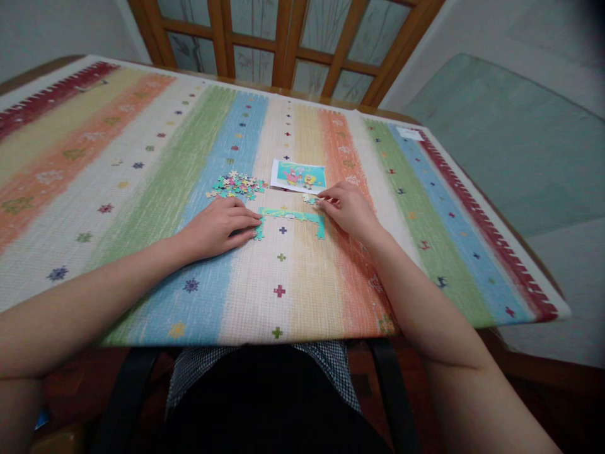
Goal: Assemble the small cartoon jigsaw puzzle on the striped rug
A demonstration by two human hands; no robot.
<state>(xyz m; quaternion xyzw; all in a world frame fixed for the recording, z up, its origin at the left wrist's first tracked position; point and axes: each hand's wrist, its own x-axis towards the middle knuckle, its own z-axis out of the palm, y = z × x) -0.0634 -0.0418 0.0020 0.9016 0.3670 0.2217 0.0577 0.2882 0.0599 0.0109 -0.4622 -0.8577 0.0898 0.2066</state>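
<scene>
A partly joined teal puzzle border [295, 217] lies on the striped tablecloth [142, 189] in front of me. My left hand [220, 226] rests flat on the cloth, its fingers stretched out and touching the border's left end. My right hand [348, 207] is pinched on a small puzzle piece [311, 199] just above the border's right end. A pile of loose puzzle pieces [237, 185] lies beyond my left hand. A small reference picture [299, 176] with cartoon figures lies beside the pile, beyond the border.
The table's right edge [496, 233] runs diagonally, with a green glass surface [510, 139] beyond it. A wooden-framed glass door [283, 44] stands behind the table. A white label [409, 133] lies near the far right corner. My chair's arms show below the front edge.
</scene>
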